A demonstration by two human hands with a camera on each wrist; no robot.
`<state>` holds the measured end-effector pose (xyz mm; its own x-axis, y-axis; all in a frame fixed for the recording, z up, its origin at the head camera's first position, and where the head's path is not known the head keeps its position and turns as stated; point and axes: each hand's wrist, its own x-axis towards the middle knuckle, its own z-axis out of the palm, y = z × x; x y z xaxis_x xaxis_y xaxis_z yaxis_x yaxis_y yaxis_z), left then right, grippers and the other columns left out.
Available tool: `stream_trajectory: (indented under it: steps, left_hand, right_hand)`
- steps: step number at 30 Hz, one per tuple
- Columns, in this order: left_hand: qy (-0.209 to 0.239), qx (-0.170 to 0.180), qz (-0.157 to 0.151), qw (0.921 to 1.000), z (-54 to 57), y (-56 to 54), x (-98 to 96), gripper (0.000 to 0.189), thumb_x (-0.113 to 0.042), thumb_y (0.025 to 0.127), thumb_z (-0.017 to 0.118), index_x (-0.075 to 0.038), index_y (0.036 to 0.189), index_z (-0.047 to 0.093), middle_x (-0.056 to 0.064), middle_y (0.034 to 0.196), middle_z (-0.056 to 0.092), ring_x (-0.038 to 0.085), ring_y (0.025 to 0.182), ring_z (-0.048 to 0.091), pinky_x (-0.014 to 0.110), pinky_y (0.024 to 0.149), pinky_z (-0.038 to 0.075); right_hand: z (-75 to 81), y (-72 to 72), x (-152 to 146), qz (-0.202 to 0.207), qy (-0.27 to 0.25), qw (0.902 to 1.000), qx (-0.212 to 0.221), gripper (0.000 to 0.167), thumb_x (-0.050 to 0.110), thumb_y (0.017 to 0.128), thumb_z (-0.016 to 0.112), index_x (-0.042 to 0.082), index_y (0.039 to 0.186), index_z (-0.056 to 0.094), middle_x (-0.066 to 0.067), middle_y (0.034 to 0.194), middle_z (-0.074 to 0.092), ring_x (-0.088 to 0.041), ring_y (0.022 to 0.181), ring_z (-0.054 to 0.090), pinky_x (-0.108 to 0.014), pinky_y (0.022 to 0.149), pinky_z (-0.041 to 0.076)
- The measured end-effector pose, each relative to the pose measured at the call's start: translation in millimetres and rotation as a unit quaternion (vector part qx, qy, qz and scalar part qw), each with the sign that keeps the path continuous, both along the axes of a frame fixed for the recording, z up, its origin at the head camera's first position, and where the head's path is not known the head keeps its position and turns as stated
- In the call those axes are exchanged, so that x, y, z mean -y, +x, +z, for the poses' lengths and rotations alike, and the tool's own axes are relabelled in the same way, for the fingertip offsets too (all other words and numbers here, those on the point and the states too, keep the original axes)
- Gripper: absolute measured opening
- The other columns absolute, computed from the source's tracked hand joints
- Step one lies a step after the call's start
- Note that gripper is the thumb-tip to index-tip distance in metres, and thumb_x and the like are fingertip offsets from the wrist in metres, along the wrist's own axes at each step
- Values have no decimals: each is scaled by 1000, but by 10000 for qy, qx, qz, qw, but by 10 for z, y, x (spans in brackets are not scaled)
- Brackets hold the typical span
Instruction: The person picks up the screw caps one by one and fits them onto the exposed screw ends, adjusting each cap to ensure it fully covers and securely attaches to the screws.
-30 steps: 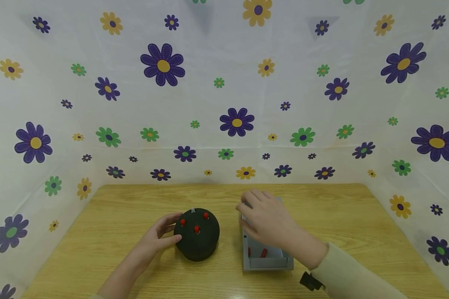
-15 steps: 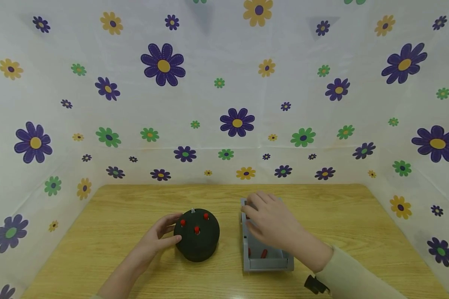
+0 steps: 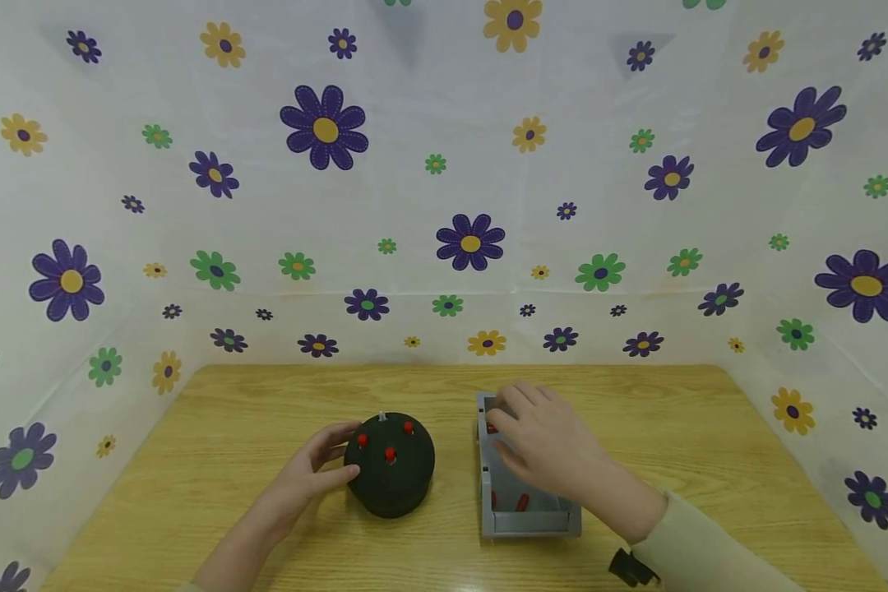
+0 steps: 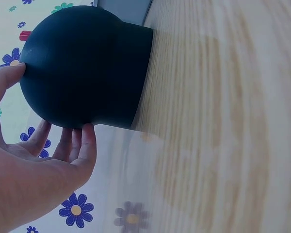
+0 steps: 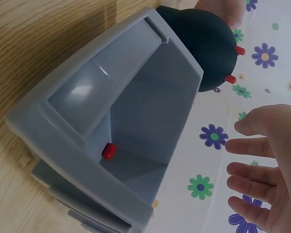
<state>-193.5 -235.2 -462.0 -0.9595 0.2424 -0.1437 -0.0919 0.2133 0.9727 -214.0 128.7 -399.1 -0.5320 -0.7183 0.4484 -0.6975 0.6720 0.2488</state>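
Observation:
A dark, rounded drum (image 3: 392, 489) stands on the table with red pegs (image 3: 390, 455) and a small clear piece (image 3: 382, 416) in its top. My left hand (image 3: 321, 462) holds its left side between thumb and fingers; the left wrist view shows the fingertips against the dark curved wall (image 4: 82, 68). Over the far part of a grey bin (image 3: 533, 524) is my right hand (image 3: 548, 440), with loosely bent fingers and nothing visible in them. Several red pegs lie in the bin, one near its front (image 3: 522, 502). The hand hides much of the bin's inside.
The wooden table (image 3: 281, 395) runs back to a white flowered cloth (image 3: 385, 197), which also rises on both sides. A gap of bare wood separates the drum from the bin. A black strap piece (image 3: 629, 567) hangs at my right sleeve.
My right hand has shifted slightly right and toward me over the bin, uncovering more of its far left corner and a red peg there. The left hand and drum stay put.

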Motion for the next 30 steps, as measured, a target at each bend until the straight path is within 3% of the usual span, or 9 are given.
stream_trajectory:
  steps: [8, 20, 30]
  left_hand:
    - [33, -24, -94, 9999, -4, -4, 3, 71, -15, 100, 71, -4, 162, 38, 24, 166, 38, 46, 152, 35, 56, 117, 45]
    - [-20, -40, -33, 10000, -13, -20, 9, 70, -15, 101, 70, -4, 162, 38, 24, 165, 39, 46, 151, 37, 59, 118, 43]
    - [-69, 5, -18, 10000, 0, -2, 6, 70, -16, 101, 71, -4, 162, 38, 23, 166, 39, 45, 152, 37, 61, 120, 41]
  right_hand:
    - [-34, 33, -57, -17, -17, 9999, 120, 26, 28, 89, 85, 15, 108, 74, -4, 112, 67, -23, 103, 64, -38, 85, 57]
    - [-75, 44, -102, 22, -12, 10000, -29, 27, 28, 86, 87, 16, 105, 72, -4, 110, 67, -22, 100, 65, -37, 83, 57]
    - [-122, 101, -127, -35, 123, 9996, 238, 27, 28, 88, 85, 16, 110, 74, -2, 110, 67, -20, 100, 63, -35, 81, 56]
